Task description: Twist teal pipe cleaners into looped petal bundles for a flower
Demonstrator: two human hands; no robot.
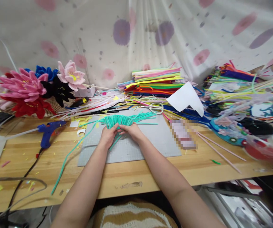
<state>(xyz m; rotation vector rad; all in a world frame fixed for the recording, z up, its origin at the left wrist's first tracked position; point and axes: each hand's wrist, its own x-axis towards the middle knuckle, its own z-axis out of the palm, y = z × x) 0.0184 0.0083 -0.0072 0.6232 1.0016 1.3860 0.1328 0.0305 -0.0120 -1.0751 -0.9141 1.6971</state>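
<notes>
A bundle of teal pipe cleaners (120, 120), bent into a fan-like curve, is held over the grey cutting mat (157, 142). My left hand (109, 134) is closed around its lower left side. On the right side, my right hand (130, 129) pinches it, and both thumbs nearly meet at the lower middle. One long teal stem (66, 158) trails from the bundle to the left and down onto the wooden table. Straight teal stems (146, 117) stick out behind the bundle to the right.
A blue glue gun (47, 133) with its cord lies at left, below fuzzy flowers (24, 87). Scissors (156, 108), white paper (186, 98) and stacked coloured pipe cleaners (155, 82) are behind the mat. Pink stems (219, 152) lie at right, near a blurred-out object (184, 134).
</notes>
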